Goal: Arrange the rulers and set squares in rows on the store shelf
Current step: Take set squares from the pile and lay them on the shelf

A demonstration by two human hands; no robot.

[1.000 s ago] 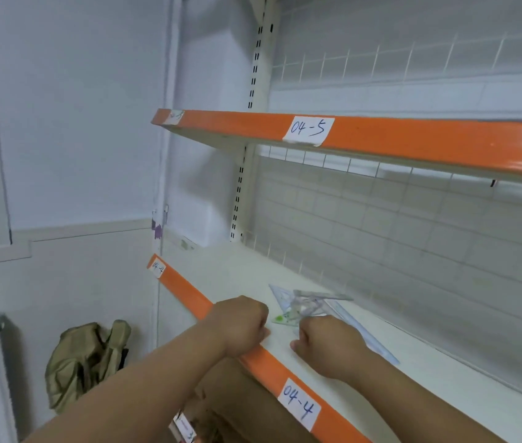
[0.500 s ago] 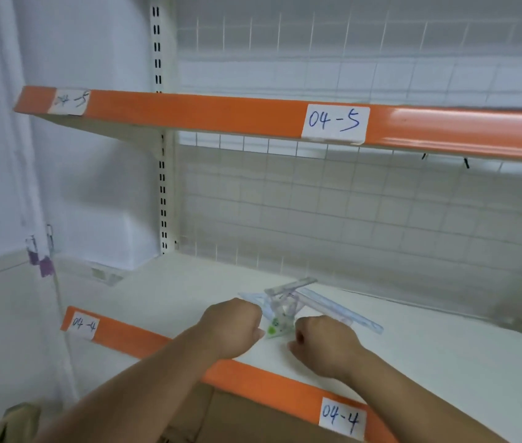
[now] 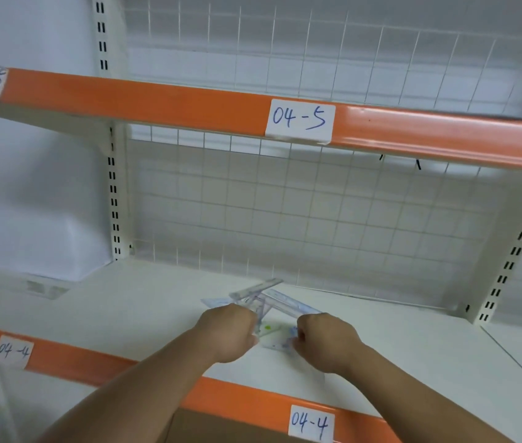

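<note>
Rulers and set squares (image 3: 263,303) lie in a loose crossed heap on the lower shelf (image 3: 125,314), about mid-depth and near its centre, between the two hands.

Nearest the camera, below the shelf front, a flat brown surface shows; what it is cannot be told. The shelf's front edge carries an orange strip (image 3: 237,399) with two white paper labels, both hand-written "04-4": one (image 3: 309,425) at centre right, one (image 3: 13,351) at far left.

Left hand (image 3: 227,334): knuckles up, fingers curled under and closed on the left side of the heap. Right hand (image 3: 327,342): knuckles up, fingers curled, pinching the heap's right side at a small printed piece with green and blue marks.

The pieces are clear plastic: long flat strips and triangular plates, overlapping at angles, one strip tilted up toward the back.

The shelf deck is smooth, off-white and matt. Behind it stands a white wire grid panel (image 3: 317,212) of square mesh, flanked by cream slotted uprights (image 3: 113,199).

Above, the upper shelf (image 3: 157,100) has a like orange, glossy edge, labelled "04-5" (image 3: 299,121). A plain white wall lies to the left.
</note>
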